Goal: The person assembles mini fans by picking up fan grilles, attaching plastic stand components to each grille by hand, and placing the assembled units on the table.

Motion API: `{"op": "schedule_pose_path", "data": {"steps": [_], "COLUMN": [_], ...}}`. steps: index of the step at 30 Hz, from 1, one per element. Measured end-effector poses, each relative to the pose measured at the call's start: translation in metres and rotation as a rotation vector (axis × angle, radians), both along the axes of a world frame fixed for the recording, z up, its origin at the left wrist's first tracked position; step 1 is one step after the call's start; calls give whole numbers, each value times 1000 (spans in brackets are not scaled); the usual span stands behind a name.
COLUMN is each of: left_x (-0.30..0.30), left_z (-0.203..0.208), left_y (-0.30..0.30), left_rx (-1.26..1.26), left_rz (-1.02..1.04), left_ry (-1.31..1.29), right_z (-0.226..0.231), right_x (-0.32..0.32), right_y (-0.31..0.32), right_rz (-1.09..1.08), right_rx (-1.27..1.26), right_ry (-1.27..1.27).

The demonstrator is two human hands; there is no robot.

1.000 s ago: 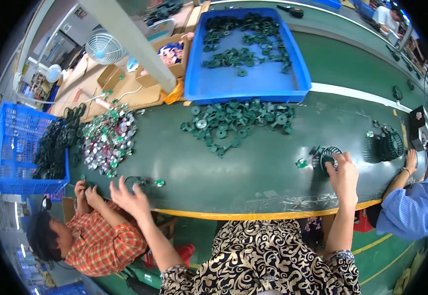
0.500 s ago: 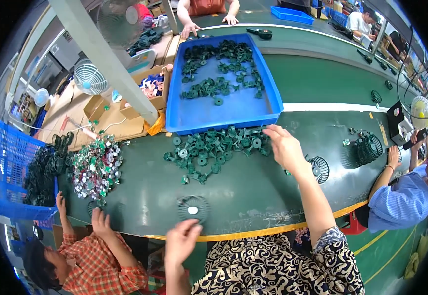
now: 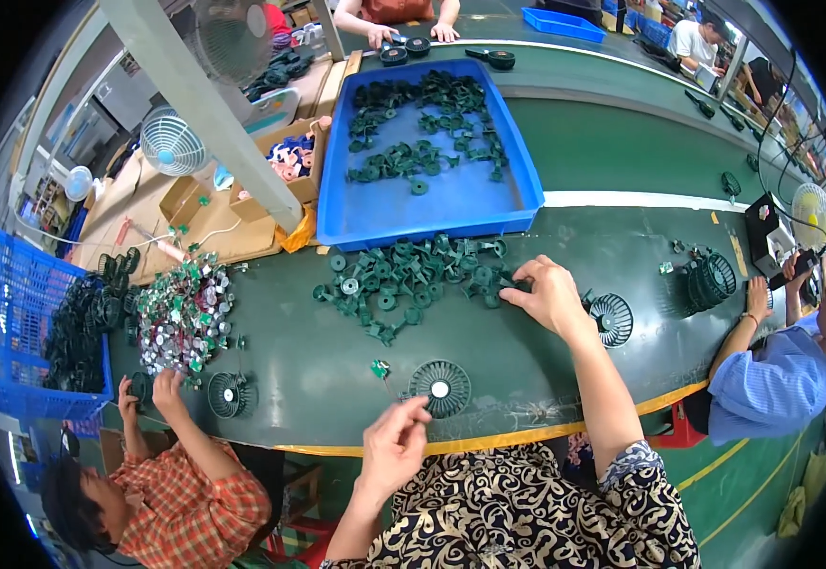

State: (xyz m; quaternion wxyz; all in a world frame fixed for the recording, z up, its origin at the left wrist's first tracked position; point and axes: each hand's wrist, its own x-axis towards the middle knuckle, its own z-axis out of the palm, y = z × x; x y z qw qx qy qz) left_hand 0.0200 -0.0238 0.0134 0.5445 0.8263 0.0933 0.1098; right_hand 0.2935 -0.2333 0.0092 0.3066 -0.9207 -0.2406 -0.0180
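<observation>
Right hand (image 3: 547,294) fingers curled, pinching small green part from heap (image 3: 403,277) just below blue tray (image 3: 429,220). Left hand (image 3: 396,444) loosely curled, holding nothing, beside round grille (image 3: 439,388). Parts likely light, stiff plastic; pinch by rim.

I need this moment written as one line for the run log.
left hand: open, beside round black grille | right hand: reaching into loose dark green parts | blue tray: behind pile
</observation>
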Motion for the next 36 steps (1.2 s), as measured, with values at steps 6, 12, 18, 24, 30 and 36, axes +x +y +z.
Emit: {"op": "schedule_pose_path", "data": {"steps": [6,12,18,24,30,36], "left_x": [17,16,15,21,18,0], "left_z": [8,-6,-26,-20,-12,-17], "left_y": [19,21,22,19,16,25], "left_rx": [280,600,727,786,599,633], "left_rz": [-98,-27,187,158,48,-141], "left_ry": [2,201,123,72,102,340], "right_z": [1,-11,-33,-36,-50,-33], "right_x": [-14,-56,-105,-118,-121,-134], "right_y": [-5,-17,-29,-38,-49,-49], "right_rz": [-15,140,167,152,76,-20], "right_rx": [311,173,-112,-13,190,123], "right_ry": [256,-242,-373,-298,-222,-91]}}
